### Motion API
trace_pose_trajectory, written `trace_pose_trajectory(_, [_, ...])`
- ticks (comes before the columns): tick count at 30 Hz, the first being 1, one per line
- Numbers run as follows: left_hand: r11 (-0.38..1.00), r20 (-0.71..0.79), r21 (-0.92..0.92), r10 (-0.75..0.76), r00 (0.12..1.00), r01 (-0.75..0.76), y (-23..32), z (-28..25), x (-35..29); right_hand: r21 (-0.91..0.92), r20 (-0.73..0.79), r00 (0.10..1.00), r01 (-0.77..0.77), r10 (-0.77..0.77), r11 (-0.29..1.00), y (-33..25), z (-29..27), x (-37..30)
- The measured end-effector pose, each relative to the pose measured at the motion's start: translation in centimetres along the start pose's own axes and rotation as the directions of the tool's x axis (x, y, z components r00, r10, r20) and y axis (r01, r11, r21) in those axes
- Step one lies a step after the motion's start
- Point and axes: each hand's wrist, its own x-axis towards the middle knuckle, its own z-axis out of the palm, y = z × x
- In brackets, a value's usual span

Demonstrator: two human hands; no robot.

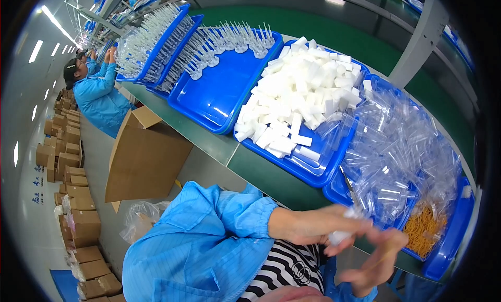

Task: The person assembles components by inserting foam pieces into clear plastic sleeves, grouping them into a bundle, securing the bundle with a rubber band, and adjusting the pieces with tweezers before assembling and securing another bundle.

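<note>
My left hand [334,226] reaches across from a blue sleeve, fingers closed around a small white bundle [340,237]; motion blurs it, and white or clear material also shows above the fingers. Close beside it, my right hand [373,260] is bent with fingertips near the left one's. Blur hides whether it grips anything, though a faint yellowish line runs along its fingers. Just beyond lie yellow rubber bands [425,231] in a blue tray and a heap of clear plastic sleeves [402,151]. White foam blocks [305,88] fill the tray left of them.
Further left, a blue tray [209,101] bears rows of clear, stemmed plastic pieces [240,38]; more stand in stacked trays [162,46]. A dark thin tool [347,183] leans at a tray edge. Cardboard box [143,156] stands beside the green bench [261,177]. A co-worker [99,96] is beyond.
</note>
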Motion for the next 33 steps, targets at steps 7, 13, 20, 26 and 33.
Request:
trace_pose_trajectory(7, [-0.345, 0.59, 0.803, 0.574, 0.568, -0.486, 3.0, 0.9, -1.3, 0.45, 0.047, 0.807, -0.543, 0.588, 0.709, 0.4, 1.4, -2.4])
trace_pose_trajectory(13, [-0.498, 0.514, 0.834, 0.544, 0.663, -0.238, -0.3, 0.7, 0.6, -0.202, 0.076, 0.932, -0.335, 0.356, 0.92, -0.4, 0.9, -2.4])
trace_pose_trajectory(20, [-0.418, 0.5, 0.859, 0.558, 0.662, -0.297, -0.9, -1.6, -0.7, 0.129, 0.171, 0.91, -0.401, 0.378, 0.907, -0.7, 2.7, -1.4])
trace_pose_trajectory(26, [-0.021, 0.19, 0.98, 0.385, 0.903, -0.198, -1.2, -5.2, -4.0, -0.095, 0.107, 0.884, -0.446, 0.454, 0.89, 0.1, 2.4, -4.8])
trace_pose_trajectory(33, [0.318, -0.121, 0.948, 0.409, 0.905, -0.017, -2.2, -4.6, -5.2, -0.537, -0.092, 0.969, -0.241, 0.228, 0.809, 1.1, 3.0, -4.8])
